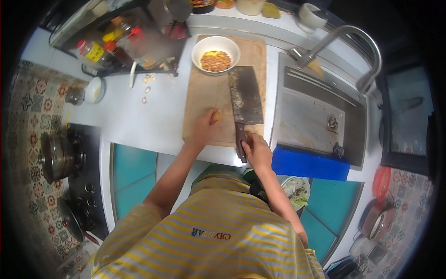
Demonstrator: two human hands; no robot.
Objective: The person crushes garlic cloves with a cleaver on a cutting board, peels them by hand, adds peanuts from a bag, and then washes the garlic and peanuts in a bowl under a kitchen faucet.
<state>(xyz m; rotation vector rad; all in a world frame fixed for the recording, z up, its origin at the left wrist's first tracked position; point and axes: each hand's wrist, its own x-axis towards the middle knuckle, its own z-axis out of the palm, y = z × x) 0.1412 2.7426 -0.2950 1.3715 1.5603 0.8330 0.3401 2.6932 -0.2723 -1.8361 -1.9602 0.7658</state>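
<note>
My left hand [204, 127], slightly blurred, holds a small yellowish piece of food [216, 116] over the wooden cutting board [209, 94]. On the board's right side a broad cleaver [246, 96] with a dark, worn blade lies flat. Its brown handle reaches past the board's front edge. My right hand [258, 150] is beside that handle, thumb against it and fingers curled; how firmly it grips is not visible. A white bowl [216, 55] with chopped brown bits and some yellow pieces stands at the far end of the board, close to the blade's tip.
Right of the board is a steel sink [310, 108] with a curved faucet [374, 52] and a blue cloth [310, 164] on its front edge. Garlic cloves [148, 89] lie on the white counter [132, 108], near a rack of bottles [92, 52]. A pot [55, 157] stands far left.
</note>
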